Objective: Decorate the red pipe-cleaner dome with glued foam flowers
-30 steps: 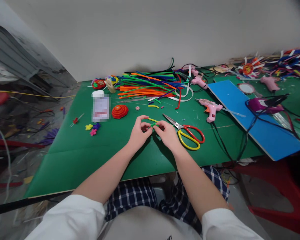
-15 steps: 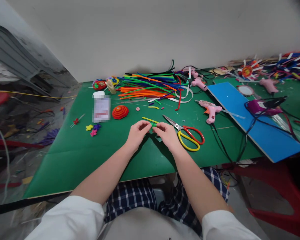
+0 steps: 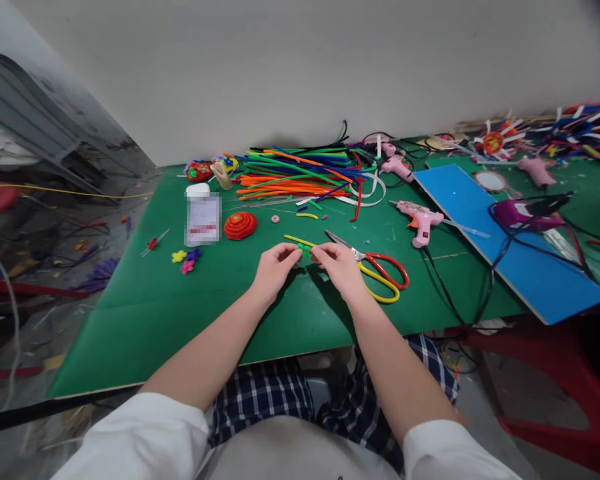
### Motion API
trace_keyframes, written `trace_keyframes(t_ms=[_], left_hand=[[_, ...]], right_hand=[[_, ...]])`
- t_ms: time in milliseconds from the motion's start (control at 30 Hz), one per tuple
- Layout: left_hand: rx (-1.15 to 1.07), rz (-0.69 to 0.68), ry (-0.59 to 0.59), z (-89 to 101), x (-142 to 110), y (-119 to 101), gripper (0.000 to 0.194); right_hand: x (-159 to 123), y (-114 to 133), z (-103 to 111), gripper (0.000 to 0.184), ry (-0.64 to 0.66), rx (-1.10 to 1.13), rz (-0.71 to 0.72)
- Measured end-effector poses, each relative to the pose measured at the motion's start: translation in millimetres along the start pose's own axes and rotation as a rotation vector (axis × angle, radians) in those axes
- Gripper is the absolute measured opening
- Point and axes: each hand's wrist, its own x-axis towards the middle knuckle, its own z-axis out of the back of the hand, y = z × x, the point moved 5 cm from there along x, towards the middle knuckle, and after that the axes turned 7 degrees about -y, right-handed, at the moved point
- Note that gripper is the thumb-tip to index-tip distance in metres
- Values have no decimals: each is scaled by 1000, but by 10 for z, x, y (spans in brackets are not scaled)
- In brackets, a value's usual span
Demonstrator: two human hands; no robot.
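Observation:
Between the fingertips of both hands is a small green pipe-cleaner flower point(image 3: 305, 251), partly covered by the fingers. My left hand point(image 3: 274, 272) pinches its left side, and my right hand point(image 3: 342, 269) pinches the right side. Just beyond the fingers lies a yellow pipe cleaner point(image 3: 296, 239). Scissors point(image 3: 383, 278) with one red and one yellow handle rest beside my right hand, which hides a little of them. To the left of my left hand are a yellow flower point(image 3: 179, 256), a pink flower point(image 3: 187, 267) and a blue one point(image 3: 195, 255).
A bundle of coloured pipe cleaners point(image 3: 300, 172) lies along the wall. An orange coiled dome point(image 3: 241, 225) sits left of centre. On the right are a pink glue gun point(image 3: 420, 221) with its cord and a blue board point(image 3: 485, 227) under a purple tool point(image 3: 523, 212).
My fingertips have drawn slightly apart, the right hand shifting a little to the right. More of the green flower shows between them.

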Motion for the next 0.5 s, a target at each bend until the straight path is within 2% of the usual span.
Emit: trace_keyframes(t_ms=[233,500], left_hand=[[74,-20,33,-22,-2,16,27],[197,-95,69,-21,12,38,24]], right_hand=[[-30,71,-34,16,6,-267,128],[-63,124,-66,15,20,-464,274]])
